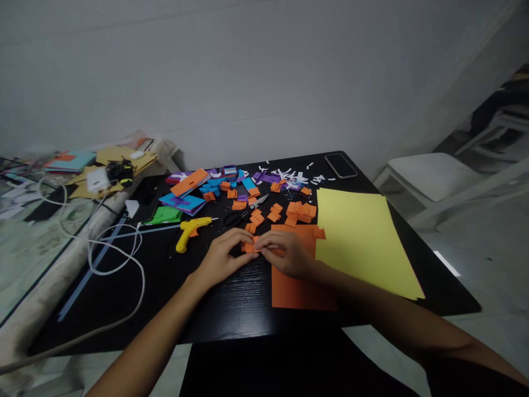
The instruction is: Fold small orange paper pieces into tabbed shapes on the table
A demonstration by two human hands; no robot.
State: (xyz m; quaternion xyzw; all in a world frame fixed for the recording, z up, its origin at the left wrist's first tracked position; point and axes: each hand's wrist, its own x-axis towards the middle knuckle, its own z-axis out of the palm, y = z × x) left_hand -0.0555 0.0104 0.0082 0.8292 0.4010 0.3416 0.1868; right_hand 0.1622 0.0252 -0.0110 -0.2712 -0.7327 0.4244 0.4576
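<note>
Both of my hands meet over a small folded piece of orange paper (249, 247) at the middle of the black table. My left hand (225, 255) pinches it from the left, thumb and fingers closed on it. From the right, my right hand (285, 251) has its fingertips pressed on the same piece, partly hiding it. Beneath my right hand lies an orange sheet (295, 289). Black-handled scissors (248, 209) rest just beyond my hands, among several small folded orange pieces (300, 210).
Left of my hands lies a yellow glue gun (192, 231). A white cable (142, 286) loops along the left side. Yellow sheets (363, 242) cover the right side, with a phone (341, 165) behind. White paper scraps (289, 177) and coloured folded papers (185, 193) lie at the back.
</note>
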